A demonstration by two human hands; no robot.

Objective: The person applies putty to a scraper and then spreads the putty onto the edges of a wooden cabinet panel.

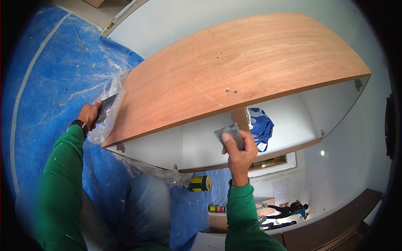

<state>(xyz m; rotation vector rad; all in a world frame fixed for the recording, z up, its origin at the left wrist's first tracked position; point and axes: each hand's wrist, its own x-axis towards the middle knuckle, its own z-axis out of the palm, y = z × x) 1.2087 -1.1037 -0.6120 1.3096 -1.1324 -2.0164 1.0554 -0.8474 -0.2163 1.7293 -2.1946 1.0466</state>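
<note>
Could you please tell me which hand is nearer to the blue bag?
Right. The right hand is just left of the blue bag in view; the left hand is beyond the cabinet's left end.

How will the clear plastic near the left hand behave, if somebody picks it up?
The clear plastic would probably be floppy, since it lies bunched in loose creases. It looks thin and see-through, so likely light for its size. Its glossy highlights suggest it may be slippery.

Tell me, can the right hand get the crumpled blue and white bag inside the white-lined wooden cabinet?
Probably yes: the cabinet is open near the right hand, and the bag shows inside. But that hand holds a flat grey rectangular pad, so likely it must put that down first.
</note>
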